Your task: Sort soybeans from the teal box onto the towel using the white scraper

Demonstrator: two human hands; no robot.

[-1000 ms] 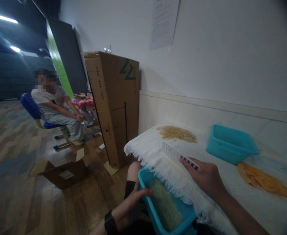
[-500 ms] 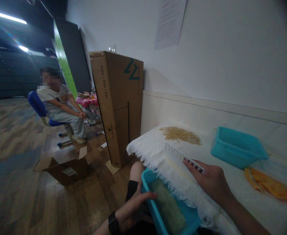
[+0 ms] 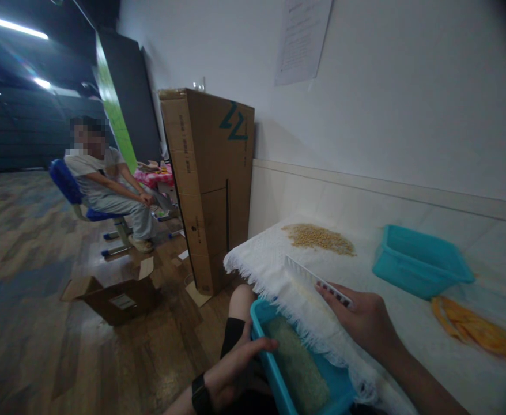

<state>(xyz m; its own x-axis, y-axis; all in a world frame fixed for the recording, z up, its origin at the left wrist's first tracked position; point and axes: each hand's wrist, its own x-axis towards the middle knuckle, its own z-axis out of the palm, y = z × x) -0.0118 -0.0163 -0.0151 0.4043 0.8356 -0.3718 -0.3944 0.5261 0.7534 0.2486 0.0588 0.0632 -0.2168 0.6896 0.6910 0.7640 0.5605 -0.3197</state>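
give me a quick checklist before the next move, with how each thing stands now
1. Right hand holds the white slotted tool: ok
2. Left hand holds the lower blue bin at its rim: ok
3. Cloth fringe clear of that bin: not ok, overhangs it
4. Tan grain pile apart from the tool: ok
5. Bin supported underneath: cannot tell, hidden

The strip (image 3: 298,268) and cloth (image 3: 264,259) are showing white, the near bin (image 3: 339,383) and far bin (image 3: 408,278) turquoise, the filling (image 3: 302,369) grey-green. The beans (image 3: 320,240) are looking tan, the bundle (image 3: 473,328) orange. The box (image 3: 214,167) is wearing a dark teal zigzag (image 3: 237,138) on brown.
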